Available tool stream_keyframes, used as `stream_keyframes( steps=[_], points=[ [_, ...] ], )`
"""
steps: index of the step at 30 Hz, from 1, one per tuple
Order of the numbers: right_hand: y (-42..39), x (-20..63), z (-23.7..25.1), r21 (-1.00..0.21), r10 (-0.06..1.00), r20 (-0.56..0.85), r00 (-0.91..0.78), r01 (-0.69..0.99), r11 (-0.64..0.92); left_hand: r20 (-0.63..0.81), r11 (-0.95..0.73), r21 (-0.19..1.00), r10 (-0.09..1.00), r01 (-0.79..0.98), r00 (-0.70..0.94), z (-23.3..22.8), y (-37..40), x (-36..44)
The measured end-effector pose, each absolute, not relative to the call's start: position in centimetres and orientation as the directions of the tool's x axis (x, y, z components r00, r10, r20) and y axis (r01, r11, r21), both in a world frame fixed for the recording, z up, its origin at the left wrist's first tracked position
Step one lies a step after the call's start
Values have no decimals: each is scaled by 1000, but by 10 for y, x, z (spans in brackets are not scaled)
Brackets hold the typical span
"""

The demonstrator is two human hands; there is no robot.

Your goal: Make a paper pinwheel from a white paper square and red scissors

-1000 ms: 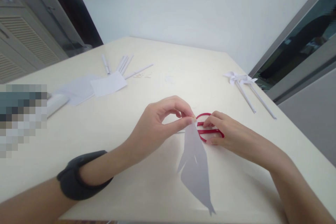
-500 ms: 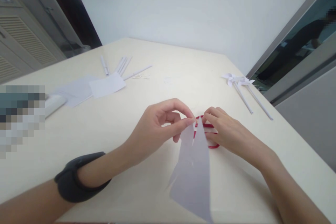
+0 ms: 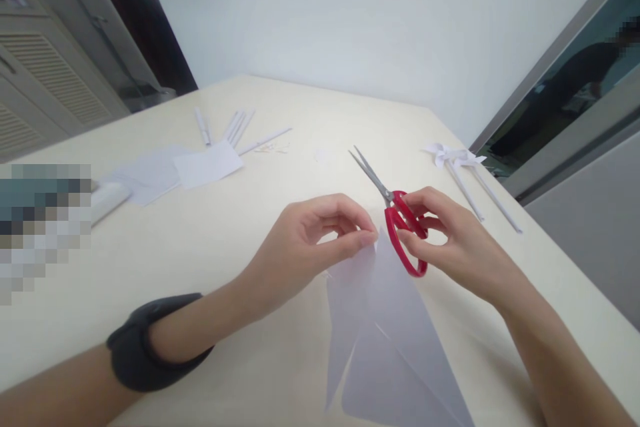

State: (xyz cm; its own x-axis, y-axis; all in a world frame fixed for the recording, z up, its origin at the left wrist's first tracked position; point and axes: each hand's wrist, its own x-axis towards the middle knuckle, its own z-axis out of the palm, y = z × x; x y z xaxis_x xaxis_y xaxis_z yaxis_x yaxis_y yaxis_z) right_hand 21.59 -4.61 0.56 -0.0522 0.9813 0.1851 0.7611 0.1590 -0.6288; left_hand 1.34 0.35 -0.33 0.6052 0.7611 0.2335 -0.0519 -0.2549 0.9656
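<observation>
Our left hand (image 3: 305,240) pinches the folded paper (image 3: 380,320); our right hand (image 3: 445,240) grips the scissors (image 3: 395,213), whose tips could snag it.

Plain indoor room, likely home or office: cream bench (image 3: 210,260) sitting against a bare white wall (image 3: 350,20), louvred cabinet (image 3: 45,87) standing at 10 o'clock, glass door (image 3: 565,87) showing at 2 o'clock.

Pale room, cream table, soft even light

We've got a cream table (image 3: 210,253) against a plain white wall (image 3: 350,20), a grey louvred cabinet (image 3: 45,80) on the left, and a dark glass window (image 3: 575,87) with a grey frame on the right.
</observation>
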Motion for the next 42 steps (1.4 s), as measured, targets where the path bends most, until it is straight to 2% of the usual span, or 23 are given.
stream_keyframes(
  steps=[6,11,19,29,42],
  points=[
    [-53,200,8,-634,955,279,-103,727,263,214,-185,977,788,-109,577,-5,5,14],
    [-56,196,8,-561,925,361,-117,766,316,203,-152,979,812,-138,547,-7,6,13],
    [-57,195,8,-508,927,361,-106,811,291,233,-134,968,794,-211,561,-6,7,13],
    [-60,191,4,-497,890,429,-156,781,377,246,-121,961,788,-250,564,-9,8,14],
    [-60,191,-1,-333,838,531,-125,879,342,235,-115,962,812,-247,535,-9,8,13]
  ],
)
